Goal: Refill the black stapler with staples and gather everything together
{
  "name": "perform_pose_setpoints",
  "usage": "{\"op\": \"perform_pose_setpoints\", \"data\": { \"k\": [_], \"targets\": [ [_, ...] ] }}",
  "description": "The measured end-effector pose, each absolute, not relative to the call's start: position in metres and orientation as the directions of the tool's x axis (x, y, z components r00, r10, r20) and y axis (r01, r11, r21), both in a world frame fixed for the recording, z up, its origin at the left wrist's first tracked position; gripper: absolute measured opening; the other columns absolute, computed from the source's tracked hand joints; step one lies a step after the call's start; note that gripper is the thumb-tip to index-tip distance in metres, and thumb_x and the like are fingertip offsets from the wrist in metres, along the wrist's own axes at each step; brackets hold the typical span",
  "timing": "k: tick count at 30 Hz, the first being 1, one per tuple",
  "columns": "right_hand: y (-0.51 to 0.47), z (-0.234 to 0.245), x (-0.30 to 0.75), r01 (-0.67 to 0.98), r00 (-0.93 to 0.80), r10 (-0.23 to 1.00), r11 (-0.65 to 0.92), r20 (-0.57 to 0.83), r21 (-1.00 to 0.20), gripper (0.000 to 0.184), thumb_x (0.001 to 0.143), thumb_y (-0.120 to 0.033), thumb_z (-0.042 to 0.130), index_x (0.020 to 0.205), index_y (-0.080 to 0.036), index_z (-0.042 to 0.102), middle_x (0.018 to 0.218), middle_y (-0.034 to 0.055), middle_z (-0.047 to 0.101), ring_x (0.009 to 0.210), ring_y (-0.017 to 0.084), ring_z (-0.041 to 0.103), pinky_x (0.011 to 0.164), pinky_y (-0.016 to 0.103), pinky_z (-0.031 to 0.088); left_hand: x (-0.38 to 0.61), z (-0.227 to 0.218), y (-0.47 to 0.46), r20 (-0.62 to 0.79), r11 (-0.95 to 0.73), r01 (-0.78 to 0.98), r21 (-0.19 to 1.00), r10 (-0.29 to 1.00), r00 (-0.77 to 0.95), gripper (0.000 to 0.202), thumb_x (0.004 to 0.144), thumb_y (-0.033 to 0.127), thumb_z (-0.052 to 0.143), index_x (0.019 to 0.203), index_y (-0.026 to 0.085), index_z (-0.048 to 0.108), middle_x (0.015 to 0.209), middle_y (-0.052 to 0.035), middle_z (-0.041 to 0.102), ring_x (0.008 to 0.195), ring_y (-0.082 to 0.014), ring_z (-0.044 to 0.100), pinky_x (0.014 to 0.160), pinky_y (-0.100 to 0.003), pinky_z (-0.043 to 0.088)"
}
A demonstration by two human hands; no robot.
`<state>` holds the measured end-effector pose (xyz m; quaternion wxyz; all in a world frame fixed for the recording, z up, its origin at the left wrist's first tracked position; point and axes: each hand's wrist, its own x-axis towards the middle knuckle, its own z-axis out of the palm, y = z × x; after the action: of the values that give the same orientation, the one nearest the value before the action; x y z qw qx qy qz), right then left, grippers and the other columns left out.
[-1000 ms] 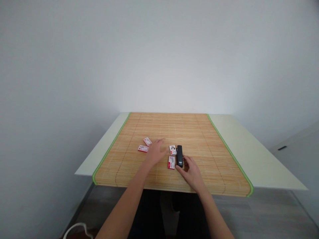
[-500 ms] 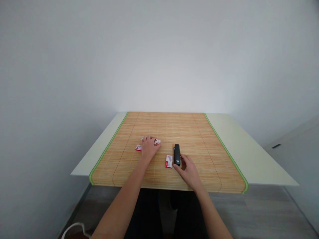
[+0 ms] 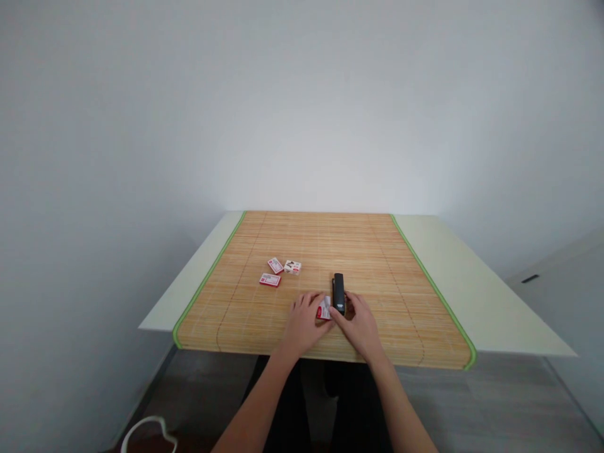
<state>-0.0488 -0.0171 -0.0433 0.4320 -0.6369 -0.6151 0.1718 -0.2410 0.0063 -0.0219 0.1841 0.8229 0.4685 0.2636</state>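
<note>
A black stapler point(image 3: 338, 290) lies lengthwise on the bamboo mat point(image 3: 325, 236). My right hand point(image 3: 359, 324) is at its near right side, with the thumb at the near end and curled fingers along the edge. Just left of the stapler is a flat red-and-white box point(image 3: 324, 308), partly covered by my left hand point(image 3: 304, 321). The left fingers curve over its far edge while the thumb is at its near edge. Farther off to the left lie two more flat red-and-white boxes point(image 3: 270, 280) point(image 3: 275, 265) and a thicker white-and-red box point(image 3: 292, 268).
Green edging point(image 3: 427, 286) borders the mat, which hangs over the near edge of a white table point(image 3: 491, 302). A plain wall point(image 3: 325, 113) stands behind the table. At the lower left, a white curved object point(image 3: 146, 420) shows near the floor.
My left hand has moved from the farther group of boxes, now uncovered, toward me and right to the box beside the stapler. My right hand has stayed at the stapler.
</note>
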Motion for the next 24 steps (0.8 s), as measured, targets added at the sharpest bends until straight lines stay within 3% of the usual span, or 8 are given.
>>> {"op": "perform_pose_setpoints", "data": {
  "k": [3, 8, 15, 20, 24],
  "targets": [
    [-0.017, -0.043, -0.051, 0.645, 0.204, 0.926, 0.117, 0.318, -0.755, 0.052, 0.087, -0.054, 0.068, 0.130, -0.025, 0.062, 0.116, 0.0102, 0.068, 0.110, 0.029, 0.063, 0.098, 0.046, 0.052, -0.239, -0.027, 0.003, 0.234, -0.433, 0.701, 0.567, 0.900, 0.367, 0.057, 0.088, 0.029, 0.065, 0.145, 0.032, 0.054, 0.141, -0.0063, 0.058, 0.128, -0.0298, 0.049, 0.107, -0.046, 0.039],
    [-0.018, -0.041, -0.051, 0.657, 0.207, 0.927, 0.106, 0.314, -0.746, 0.048, 0.088, -0.053, 0.066, 0.128, -0.026, 0.064, 0.112, 0.0096, 0.069, 0.105, 0.029, 0.064, 0.093, 0.045, 0.053, -0.264, -0.026, 0.015, 0.201, -0.475, 0.601, 0.643, 0.862, 0.465, 0.069, 0.084, 0.014, 0.058, 0.149, 0.035, 0.050, 0.138, -0.0020, 0.064, 0.123, -0.0266, 0.052, 0.107, -0.044, 0.040],
    [-0.015, -0.043, -0.052, 0.648, 0.215, 0.930, 0.094, 0.300, -0.756, 0.042, 0.087, -0.048, 0.067, 0.121, -0.023, 0.066, 0.109, 0.0093, 0.069, 0.101, 0.028, 0.065, 0.090, 0.043, 0.054, -0.278, -0.021, 0.010, 0.173, -0.479, 0.460, 0.747, 0.809, 0.562, 0.083, 0.082, 0.024, 0.071, 0.157, 0.035, 0.038, 0.139, -0.0031, 0.064, 0.126, -0.0270, 0.053, 0.113, -0.046, 0.039],
    [-0.002, -0.031, -0.040, 0.665, 0.086, 0.960, 0.143, 0.266, -0.733, 0.039, 0.085, -0.036, 0.065, 0.122, -0.025, 0.068, 0.111, 0.0085, 0.071, 0.097, 0.026, 0.066, 0.088, 0.041, 0.054, -0.282, -0.026, 0.041, 0.216, -0.360, 0.413, 0.837, 0.909, 0.356, 0.058, 0.094, 0.033, 0.062, 0.150, 0.030, 0.047, 0.141, -0.0063, 0.061, 0.114, -0.0212, 0.061, 0.104, -0.040, 0.047],
    [0.030, -0.018, -0.023, 0.673, -0.071, 0.967, 0.227, 0.245, -0.704, 0.041, 0.081, -0.021, 0.061, 0.120, -0.026, 0.071, 0.117, 0.0063, 0.073, 0.108, 0.026, 0.066, 0.098, 0.042, 0.051, -0.284, -0.029, 0.076, 0.206, -0.317, 0.555, 0.769, 0.945, 0.254, 0.053, 0.089, 0.036, 0.068, 0.140, 0.025, 0.057, 0.115, -0.0054, 0.068, 0.093, -0.0206, 0.064, 0.089, -0.038, 0.052]
  ]
}}
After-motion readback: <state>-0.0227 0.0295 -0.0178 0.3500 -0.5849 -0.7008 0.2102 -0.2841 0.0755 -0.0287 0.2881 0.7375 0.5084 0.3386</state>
